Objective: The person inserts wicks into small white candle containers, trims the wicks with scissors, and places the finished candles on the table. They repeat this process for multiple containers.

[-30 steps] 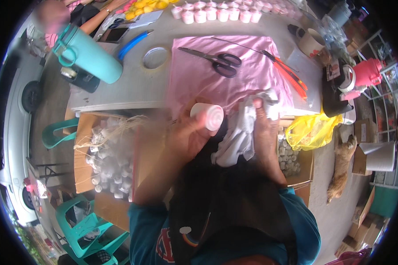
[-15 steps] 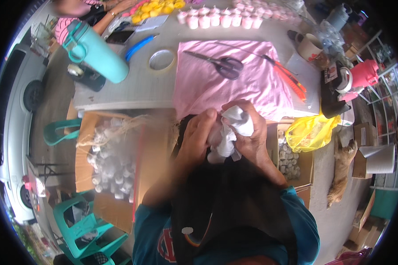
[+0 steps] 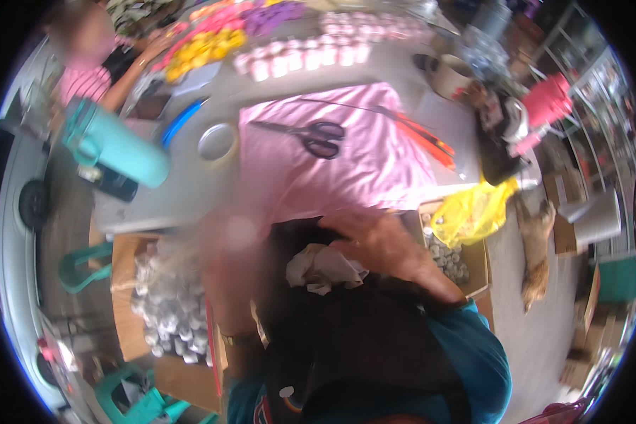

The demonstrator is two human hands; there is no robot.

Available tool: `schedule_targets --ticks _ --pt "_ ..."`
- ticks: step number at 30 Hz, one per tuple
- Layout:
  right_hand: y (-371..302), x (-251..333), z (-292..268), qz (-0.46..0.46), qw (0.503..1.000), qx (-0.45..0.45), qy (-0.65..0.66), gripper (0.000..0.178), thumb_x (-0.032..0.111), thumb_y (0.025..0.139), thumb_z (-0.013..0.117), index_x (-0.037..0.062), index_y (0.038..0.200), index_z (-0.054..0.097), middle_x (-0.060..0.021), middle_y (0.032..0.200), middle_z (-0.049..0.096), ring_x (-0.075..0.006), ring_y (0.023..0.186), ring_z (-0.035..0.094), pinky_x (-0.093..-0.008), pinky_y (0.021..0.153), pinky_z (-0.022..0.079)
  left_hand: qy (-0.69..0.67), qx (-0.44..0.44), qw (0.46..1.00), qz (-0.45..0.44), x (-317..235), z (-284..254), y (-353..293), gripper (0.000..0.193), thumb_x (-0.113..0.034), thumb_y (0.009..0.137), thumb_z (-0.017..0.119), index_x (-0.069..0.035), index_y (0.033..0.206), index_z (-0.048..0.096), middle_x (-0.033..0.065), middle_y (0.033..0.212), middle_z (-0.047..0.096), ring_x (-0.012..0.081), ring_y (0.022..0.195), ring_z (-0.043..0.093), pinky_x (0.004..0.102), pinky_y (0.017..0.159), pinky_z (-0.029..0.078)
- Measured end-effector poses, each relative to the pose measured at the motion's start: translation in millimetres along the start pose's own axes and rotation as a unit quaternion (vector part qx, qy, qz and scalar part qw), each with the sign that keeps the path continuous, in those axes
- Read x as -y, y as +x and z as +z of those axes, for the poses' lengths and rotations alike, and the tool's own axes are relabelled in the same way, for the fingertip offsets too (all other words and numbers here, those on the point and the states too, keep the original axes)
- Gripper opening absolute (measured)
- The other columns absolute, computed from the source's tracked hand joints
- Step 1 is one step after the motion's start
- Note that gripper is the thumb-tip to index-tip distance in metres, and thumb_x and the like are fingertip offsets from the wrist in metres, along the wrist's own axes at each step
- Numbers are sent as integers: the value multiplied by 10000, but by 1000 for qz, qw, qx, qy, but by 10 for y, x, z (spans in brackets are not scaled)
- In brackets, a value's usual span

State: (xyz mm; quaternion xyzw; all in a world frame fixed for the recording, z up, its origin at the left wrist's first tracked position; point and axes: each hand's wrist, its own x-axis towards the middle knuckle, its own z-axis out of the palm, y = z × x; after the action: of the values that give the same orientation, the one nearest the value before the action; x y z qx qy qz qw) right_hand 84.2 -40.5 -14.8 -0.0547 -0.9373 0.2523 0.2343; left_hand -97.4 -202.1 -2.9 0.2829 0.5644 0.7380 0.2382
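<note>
White cloth (image 3: 321, 270) touching right hand (image 3: 383, 244); left hand (image 3: 232, 244) blurred; cannot tell if hands grasp.

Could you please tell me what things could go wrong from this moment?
1. The crumpled white cloth seems to lie loose on the dark apron, close to the right hand; it might slide down.
2. The scissors rest on the pink cloth; if that cloth is pulled, they could shift with it.
3. A brown animal lies on the floor beside the right-hand carton; someone stepping there could trip over it.
</note>
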Motion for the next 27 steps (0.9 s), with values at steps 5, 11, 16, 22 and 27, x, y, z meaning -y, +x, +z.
schedule_targets --ticks 5,11,16,22,27 --pt "202 86 -57 69 993 36 88 230 11 804 659 10 1034 644 -136 935 667 -266 801 676 -344 739 531 -335 -102 930 -108 -177 -471 -176 206 -271 913 548 -68 899 520 70 812 515 212 712 548 516 829 542" --pt "493 157 850 -9 963 129 236 160 50 842 601 15 993 636 -158 927 662 -359 824 636 -403 743 506 -31 -228 971 59 -609 -754 -296 205 -197 919 550 -27 827 618 9 648 521 76 565 451 243 609 442" --pt "714 112 1427 -24 992 18 120 170 55 868 563 15 1019 629 -177 882 653 -312 718 641 -389 685 500 166 -134 977 11 -720 -705 -470 190 -138 940 544 7 921 666 8 700 569 57 584 480 216 529 365" --pt "890 157 1590 -70 997 22 -32 108 77 840 584 38 925 639 -153 796 632 -345 727 615 -436 674 478 472 -118 872 54 -319 -721 -406 163 -75 867 595 -57 998 689 88 810 653 126 619 573 262 573 459" --pt "862 219 1393 -84 995 -7 60 69 81 831 592 39 860 639 -152 765 611 -356 733 607 -447 662 466 584 -47 792 172 7 -657 -298 268 -88 770 654 -98 1036 687 126 992 654 281 788 651 351 659 527"
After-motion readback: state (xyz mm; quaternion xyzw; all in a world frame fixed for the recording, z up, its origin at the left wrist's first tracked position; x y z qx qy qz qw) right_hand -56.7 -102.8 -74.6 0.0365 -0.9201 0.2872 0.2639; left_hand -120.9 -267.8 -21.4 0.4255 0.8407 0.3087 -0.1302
